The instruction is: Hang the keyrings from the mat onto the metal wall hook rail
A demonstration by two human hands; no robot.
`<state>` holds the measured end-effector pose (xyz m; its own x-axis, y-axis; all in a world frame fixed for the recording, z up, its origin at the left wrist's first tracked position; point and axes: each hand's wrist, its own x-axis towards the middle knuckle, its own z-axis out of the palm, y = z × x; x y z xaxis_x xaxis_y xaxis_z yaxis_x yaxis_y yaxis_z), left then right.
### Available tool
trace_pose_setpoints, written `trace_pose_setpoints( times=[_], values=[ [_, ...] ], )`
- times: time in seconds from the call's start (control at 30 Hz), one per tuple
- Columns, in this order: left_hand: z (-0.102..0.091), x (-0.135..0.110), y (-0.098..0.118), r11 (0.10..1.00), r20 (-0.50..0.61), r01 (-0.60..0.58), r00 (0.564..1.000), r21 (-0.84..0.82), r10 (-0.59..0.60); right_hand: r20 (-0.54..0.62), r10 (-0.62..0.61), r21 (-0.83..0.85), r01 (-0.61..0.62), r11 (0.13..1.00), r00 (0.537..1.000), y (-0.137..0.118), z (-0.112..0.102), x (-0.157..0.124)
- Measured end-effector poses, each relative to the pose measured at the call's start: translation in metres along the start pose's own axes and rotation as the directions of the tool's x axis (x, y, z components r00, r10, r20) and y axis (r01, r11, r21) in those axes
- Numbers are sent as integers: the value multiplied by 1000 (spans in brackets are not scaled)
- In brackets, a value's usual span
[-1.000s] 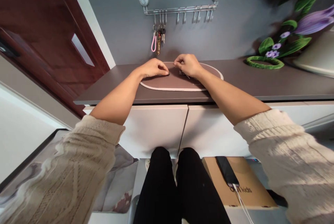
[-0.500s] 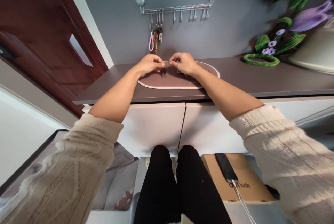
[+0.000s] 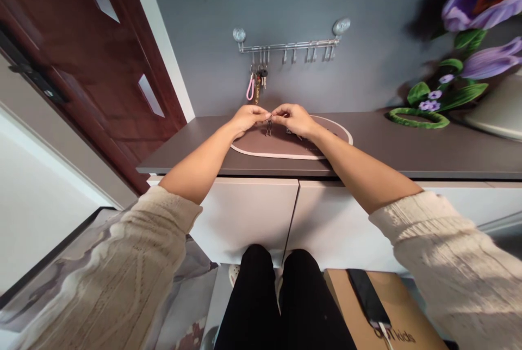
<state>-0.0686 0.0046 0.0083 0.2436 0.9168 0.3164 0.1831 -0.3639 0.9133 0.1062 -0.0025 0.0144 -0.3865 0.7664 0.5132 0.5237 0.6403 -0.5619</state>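
Note:
My left hand (image 3: 248, 119) is closed in a pinch above the oval mat (image 3: 281, 149), and a small bunch of keys (image 3: 268, 128) dangles just below its fingertips. Thumb and fingers of my right hand (image 3: 297, 120) are pinched too, meeting the left fingertips at the top of the keys. What exactly the right fingertips hold is too small to make out. Partly covered by the right hand, some small metal pieces (image 3: 290, 132) lie on the mat.
A hook rail (image 3: 291, 46) on the wall carries other keys with a pink loop (image 3: 250, 88). To the right on the counter (image 3: 379, 149) stand purple flowers with a green ring base (image 3: 420, 118). A phone (image 3: 369, 297) with a cable lies on a cardboard box (image 3: 399, 306) below.
My hands have come together, the right fingertips now meeting the left above the keys. The head view has tilted up, so the scene sits lower in the picture.

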Motion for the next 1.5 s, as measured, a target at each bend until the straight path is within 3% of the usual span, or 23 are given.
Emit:
trace_pose_setpoints(
  times=[0.27,0.53,0.77,1.03,1.33,1.5],
  values=[
    [2,2,-4,991,-5,43,999,-128,-44,-6,66,49,-66,997,998,4,-1,2],
    [4,2,-5,986,-5,52,999,-157,-53,0,87,120,-87,989,996,-2,-2,-2],
    [4,6,-10,990,-82,20,996,-141,-32,-34,-2,104,6,995,999,4,-4,-1],
    [8,6,-9,998,-212,-41,976,50,51,-175,-25,113,45,993,984,4,-18,19],
    [12,12,-18,954,-200,-147,958,263,203,-283,-10,106,42,993,959,-3,-34,65],
    [13,11,-15,915,-171,-158,957,370,234,-345,71,175,-10,985,936,-10,-36,93]
  ],
)
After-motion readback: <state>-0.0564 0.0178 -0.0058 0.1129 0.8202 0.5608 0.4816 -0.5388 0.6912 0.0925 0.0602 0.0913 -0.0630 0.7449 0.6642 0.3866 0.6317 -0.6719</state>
